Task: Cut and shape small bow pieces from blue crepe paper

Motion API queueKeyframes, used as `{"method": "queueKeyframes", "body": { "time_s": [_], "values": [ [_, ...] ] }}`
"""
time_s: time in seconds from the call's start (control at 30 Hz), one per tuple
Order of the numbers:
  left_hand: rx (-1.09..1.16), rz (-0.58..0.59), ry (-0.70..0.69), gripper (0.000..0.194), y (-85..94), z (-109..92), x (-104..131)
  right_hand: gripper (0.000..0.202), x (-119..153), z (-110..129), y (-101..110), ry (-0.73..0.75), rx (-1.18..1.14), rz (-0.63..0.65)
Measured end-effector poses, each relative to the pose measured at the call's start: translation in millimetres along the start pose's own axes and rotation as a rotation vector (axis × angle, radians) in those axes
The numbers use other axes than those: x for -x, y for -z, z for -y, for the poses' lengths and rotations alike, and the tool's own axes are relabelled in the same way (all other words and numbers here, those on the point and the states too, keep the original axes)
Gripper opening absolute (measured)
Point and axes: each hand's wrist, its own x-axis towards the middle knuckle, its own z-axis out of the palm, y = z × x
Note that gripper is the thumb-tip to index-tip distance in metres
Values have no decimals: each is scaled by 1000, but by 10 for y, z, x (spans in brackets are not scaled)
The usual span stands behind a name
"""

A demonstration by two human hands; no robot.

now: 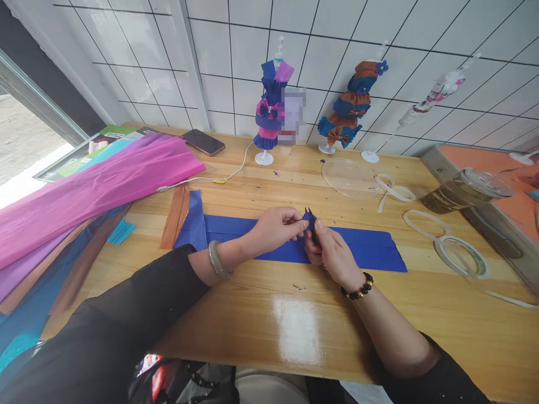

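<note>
My left hand (278, 229), with a jade bangle at its wrist, pinches a small dark blue piece (306, 217). Beside it, my right hand (332, 249) is closed around a small dark tool (313, 225) with two pointed tips, which look slightly apart at the blue piece. Both hands are close together above a long blue paper strip (366, 248) lying across the table. A shorter blue strip (197, 219) and a brown strip (174, 217) lie at its left end.
Pink paper (105, 174) and other coloured sheets cover the left side. A phone (204, 142) and decorated stands (264, 157) line the back. On the right are a clear disc (347, 178), a cup (457, 192), a tape roll (442, 249) and an orange-lined tray (484, 224).
</note>
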Motion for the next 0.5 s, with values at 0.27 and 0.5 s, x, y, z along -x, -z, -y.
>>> {"method": "queueKeyframes", "body": {
  "time_s": [0.27, 0.5],
  "values": [
    [-77, -13, -48, 18, -1, 20, 0, 44, -22, -24, 9, -3, -20, 8],
    [-74, -7, -48, 18, -7, 39, -8, 45, -16, -29, 9, 11, 21, -5]
  ]
}}
